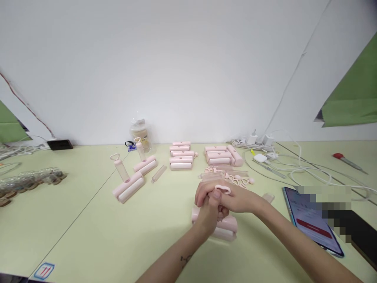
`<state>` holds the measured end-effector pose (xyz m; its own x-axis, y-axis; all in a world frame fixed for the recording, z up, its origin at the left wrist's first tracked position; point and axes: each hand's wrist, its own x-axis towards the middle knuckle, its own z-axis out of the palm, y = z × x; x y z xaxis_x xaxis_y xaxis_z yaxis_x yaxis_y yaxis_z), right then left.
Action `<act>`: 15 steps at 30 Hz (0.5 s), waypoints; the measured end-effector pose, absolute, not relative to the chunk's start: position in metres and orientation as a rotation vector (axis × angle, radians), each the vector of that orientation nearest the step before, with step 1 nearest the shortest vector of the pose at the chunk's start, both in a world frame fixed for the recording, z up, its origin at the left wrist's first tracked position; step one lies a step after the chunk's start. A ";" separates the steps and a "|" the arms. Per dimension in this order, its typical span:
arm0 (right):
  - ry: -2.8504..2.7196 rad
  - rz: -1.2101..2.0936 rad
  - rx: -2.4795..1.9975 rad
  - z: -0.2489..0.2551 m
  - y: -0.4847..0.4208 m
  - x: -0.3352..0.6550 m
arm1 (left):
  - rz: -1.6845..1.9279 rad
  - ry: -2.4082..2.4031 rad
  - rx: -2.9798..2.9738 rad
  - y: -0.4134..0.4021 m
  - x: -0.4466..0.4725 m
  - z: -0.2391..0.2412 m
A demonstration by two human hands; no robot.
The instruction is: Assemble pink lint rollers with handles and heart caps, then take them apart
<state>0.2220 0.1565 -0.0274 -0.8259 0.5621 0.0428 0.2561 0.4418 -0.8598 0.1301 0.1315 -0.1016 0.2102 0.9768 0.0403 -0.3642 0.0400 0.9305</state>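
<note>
My left hand (209, 214) and my right hand (235, 195) are pressed together at the right of centre, both with fingers closed. A pink heart-shaped loop (223, 189) sticks out above the thumbs, and my left thumb touches it. Whatever lies below the loop is hidden inside my hands. Directly beneath them is a pink and white roller piece (228, 226), lying on the table and partly covered. Beyond my hands lie several loose pink heart-shaped loops (235, 180) and clear plastic tubes (212, 177).
Pink and white rollers (181, 161) are stacked near the wall, with more at their right (219, 157). At left, clear tubes with heart loops (121, 169) stand on rollers. A phone (313, 224), white cables (306, 173) and a red-handled tool (349, 162) occupy the right.
</note>
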 end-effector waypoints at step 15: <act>-2.241 1.172 -0.449 -0.043 0.159 0.218 | 1.166 0.800 0.930 0.128 0.127 -0.088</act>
<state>0.2176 0.1585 -0.0431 -0.7841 0.5281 0.3260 0.0335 0.5606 -0.8274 0.1275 0.1276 -0.0878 0.2169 0.9752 -0.0446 -0.3927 0.1290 0.9106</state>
